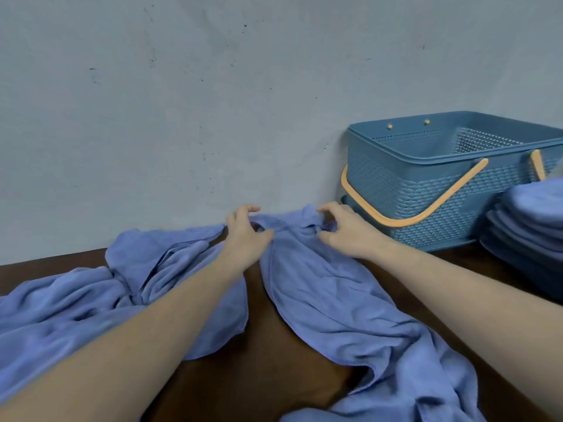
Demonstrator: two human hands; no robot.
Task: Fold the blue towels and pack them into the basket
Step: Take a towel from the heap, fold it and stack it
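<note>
The towel (pixel 320 287) lies unfolded at the table's (pixel 268 388) centre, its far edge near the wall. The left hand (pixel 246 236) and right hand (pixel 344 233) each pinch that edge with curled fingers, starting a fold. Next, probably spread it flat. The basket (pixel 426 190) waits at two o'clock, a folded stack (pixel 527 226) at three.

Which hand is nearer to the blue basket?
Right. The right hand is just beside the basket, near its orange handle; the left hand is farther away, across the towel.
</note>
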